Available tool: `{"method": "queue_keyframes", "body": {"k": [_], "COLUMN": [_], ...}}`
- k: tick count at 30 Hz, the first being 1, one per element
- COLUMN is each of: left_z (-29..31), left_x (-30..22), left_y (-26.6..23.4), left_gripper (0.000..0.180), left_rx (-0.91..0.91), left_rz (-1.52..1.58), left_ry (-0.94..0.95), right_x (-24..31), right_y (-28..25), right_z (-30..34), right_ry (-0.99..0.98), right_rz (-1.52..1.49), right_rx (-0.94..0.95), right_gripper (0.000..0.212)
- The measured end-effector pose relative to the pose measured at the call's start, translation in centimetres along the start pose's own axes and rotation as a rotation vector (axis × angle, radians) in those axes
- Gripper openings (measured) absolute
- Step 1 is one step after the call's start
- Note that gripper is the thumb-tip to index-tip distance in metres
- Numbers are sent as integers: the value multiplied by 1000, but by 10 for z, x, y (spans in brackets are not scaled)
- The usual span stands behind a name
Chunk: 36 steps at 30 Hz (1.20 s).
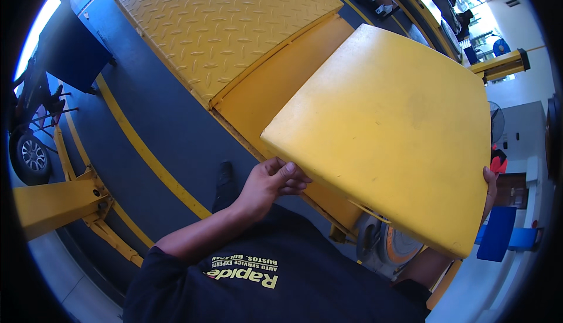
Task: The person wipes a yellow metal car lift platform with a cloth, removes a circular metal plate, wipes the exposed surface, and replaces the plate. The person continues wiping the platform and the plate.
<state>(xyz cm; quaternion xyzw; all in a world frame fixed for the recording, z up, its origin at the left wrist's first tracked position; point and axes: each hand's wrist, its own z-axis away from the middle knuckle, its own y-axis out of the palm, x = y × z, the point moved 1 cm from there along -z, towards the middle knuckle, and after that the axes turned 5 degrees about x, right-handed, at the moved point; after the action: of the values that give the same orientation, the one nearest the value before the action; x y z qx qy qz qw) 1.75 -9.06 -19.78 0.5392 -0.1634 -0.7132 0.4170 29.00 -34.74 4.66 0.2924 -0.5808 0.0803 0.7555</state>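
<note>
A large yellow metal cover [387,123] with rounded edges is tilted in front of me, over a yellow framework. My left hand [277,181] is closed at its near left edge, thumb and curled fingers against the rim. At the right edge my right hand [490,185] grips the cover; only part of that hand shows, the rest being hidden behind the panel. Just beyond the cover lies a yellow diamond-plate platform [229,24], with a smooth yellow recess [293,82] between the two.
Yellow lines [141,141] cross the dark floor [152,106] on the left. A yellow lift arm [58,206] stands at the left, near a vehicle wheel [32,154] and a dark cabinet [73,47]. Another yellow beam [498,65] juts out at the right. Below the cover sits a round grey-and-orange part [402,245].
</note>
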Motion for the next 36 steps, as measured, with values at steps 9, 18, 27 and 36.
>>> {"method": "queue_keyframes", "body": {"k": [9,18,27,36], "left_z": [-1,-4,2,5], "left_x": [-10,-11,-6,-9], "left_y": [-27,-25,-25,-37], "left_gripper": [50,50,44,40], "left_rx": [92,146,157,191], "left_rz": [26,88,194,283], "left_ry": [-43,-108,-54,-10], "right_x": [-13,-12,1,-16], "right_y": [17,17,42,38], "right_z": [10,12,-13,3], "right_ry": [-43,-32,-152,-27], "right_rz": [75,98,-44,-8], "right_rx": [-96,-113,-306,-163], "right_gripper": [55,58,61,62]}}
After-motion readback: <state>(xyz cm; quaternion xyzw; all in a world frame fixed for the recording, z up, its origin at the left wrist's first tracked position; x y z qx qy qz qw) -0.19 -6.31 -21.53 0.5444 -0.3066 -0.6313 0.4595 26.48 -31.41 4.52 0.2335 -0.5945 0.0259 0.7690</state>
